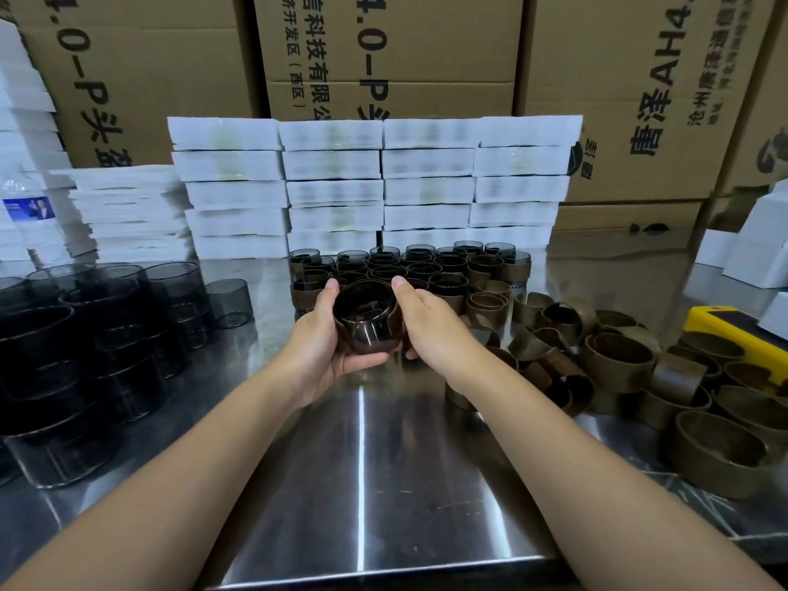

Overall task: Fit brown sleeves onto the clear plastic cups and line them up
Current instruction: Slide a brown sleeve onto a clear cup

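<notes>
cup (364, 305) sits between both hands, lifted off the steel table (362, 462), at about the middle of the view. its mouth is tipped up and back toward the person, so its long axis leans away, with the base pointing forward and down. a brown sleeve (371, 341) appears to wrap its wall, though how far it is seated cannot be told.

left hand (317, 343) cradles the cup from the left and below, fingers curled under it and thumb up on the rim. right hand (430, 324) closes on it from the right, thumb on the rim and fingers tucked beneath. neither hand is free, and both are equally close to the cup.

finished cups (426, 266) stand upright in rows straight beyond the hands, farther from the person and just behind the held cup. the near edge of that block is partly hidden by the hands, so the open spot cannot be picked out. the likely next move is a short forward reach, and the cup has to be turned upright first, base down, to match its neighbours.

loose sleeves (618, 356) lie heaped to the right, nearer the right hand. bare cups (106, 313) stand to the left, nearer the left hand.
</notes>
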A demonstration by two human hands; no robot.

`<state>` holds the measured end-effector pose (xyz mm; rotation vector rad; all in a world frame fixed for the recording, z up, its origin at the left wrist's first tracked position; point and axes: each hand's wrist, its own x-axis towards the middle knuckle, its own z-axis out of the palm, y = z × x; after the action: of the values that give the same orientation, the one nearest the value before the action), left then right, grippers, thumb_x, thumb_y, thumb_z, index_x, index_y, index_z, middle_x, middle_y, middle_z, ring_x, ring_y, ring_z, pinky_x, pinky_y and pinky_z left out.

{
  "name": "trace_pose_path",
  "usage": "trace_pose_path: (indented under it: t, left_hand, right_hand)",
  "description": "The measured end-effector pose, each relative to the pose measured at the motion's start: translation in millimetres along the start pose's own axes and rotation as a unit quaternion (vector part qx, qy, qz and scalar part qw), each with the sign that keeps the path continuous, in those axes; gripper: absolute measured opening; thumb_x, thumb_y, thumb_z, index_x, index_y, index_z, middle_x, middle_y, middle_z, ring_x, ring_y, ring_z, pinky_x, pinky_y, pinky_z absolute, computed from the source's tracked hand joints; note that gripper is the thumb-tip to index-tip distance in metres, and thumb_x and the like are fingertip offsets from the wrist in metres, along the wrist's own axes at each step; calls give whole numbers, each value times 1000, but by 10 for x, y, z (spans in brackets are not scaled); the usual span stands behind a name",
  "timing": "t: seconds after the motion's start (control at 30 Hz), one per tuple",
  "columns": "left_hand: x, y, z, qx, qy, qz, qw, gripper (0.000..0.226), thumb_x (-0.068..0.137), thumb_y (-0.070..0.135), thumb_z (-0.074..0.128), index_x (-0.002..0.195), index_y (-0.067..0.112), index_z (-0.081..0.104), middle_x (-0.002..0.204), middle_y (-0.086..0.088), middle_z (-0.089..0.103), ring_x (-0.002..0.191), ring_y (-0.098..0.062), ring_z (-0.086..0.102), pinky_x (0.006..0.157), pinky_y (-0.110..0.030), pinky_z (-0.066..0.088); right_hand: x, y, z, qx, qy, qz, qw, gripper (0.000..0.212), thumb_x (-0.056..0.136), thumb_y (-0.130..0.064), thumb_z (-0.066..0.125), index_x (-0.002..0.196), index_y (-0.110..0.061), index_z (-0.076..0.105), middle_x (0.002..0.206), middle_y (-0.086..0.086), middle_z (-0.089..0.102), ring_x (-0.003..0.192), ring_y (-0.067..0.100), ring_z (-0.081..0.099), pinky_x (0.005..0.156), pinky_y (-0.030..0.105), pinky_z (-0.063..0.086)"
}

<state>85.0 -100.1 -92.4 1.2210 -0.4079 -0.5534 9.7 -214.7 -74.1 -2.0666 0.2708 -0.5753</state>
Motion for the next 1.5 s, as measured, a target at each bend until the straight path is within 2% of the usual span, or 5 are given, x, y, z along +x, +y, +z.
trace_pose_path:
  t: [0.57,1.17,1.27,1.33,1.5]
  left_hand:
    - [3,11,-14,4,6,34,999,46,102,48,32,99,17,66,91,-9,76,81,-26,74,47,-22,56]
    - [1,24,-13,7,19,59,998,54,101,48,38,77,21,77,84,-5,76,76,-20,74,45,-22,54]
    - [8,24,6,15,46,74,996,46,100,48,40,87,18,73,81,-4,76,73,-18,74,46,-23,54]
    - [39,20,-10,21,85,87,992,41,98,47,45,93,15,69,79,-4,76,71,-18,74,48,-25,55]
    - [177,-2,-217,66,230,122,963,25,87,40,68,83,15,70,78,0,72,79,-18,73,72,-40,61]
  right_hand:
    - [20,52,-29,21,1,33,999,57,99,-48,30,55,-14,40,53,0,44,53,15,49,56,25,38]
    - [6,33,-28,40,-7,32,999,55,98,-52,31,73,-10,57,64,0,56,46,8,50,54,21,44]
    - [29,58,-20,51,14,30,998,52,96,-55,33,71,-17,58,57,-10,57,52,6,57,70,31,51]
    - [60,62,-32,71,44,23,996,46,97,-53,33,84,-21,63,79,-6,65,73,12,60,81,39,52]
    - [99,53,-143,155,155,34,975,33,100,-46,33,85,-30,58,87,-6,63,68,8,54,80,42,52]
